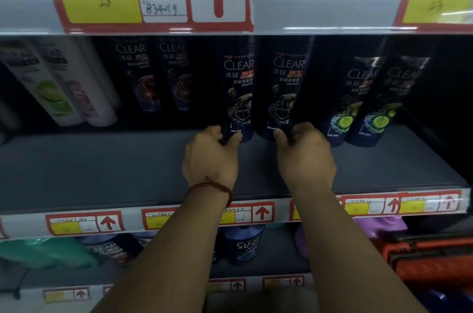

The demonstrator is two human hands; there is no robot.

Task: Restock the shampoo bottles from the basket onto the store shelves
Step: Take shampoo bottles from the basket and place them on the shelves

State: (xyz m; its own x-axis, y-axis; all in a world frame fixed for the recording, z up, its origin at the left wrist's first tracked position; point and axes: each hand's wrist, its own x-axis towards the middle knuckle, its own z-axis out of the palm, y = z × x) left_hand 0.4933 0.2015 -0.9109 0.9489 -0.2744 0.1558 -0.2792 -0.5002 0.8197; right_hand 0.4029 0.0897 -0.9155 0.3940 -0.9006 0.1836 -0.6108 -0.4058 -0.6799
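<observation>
Shelf [102,166]: grey deck. Two dark shampoo bottles [239,92], upright side by side, well back from its front edge; probably full, stiff, slick, so you grip low. Your left hand [210,159] and right hand [305,156] each pinch one base.

The shelf board [102,171] is bare from its front edge back to the CLEAR shampoo bottles [238,87] lined along its rear. White bottles [64,87] lean at the rear left, and the upper price rail [307,5] overhangs.

Dim shelf interior, glare up top, edges blurry/warped.
</observation>
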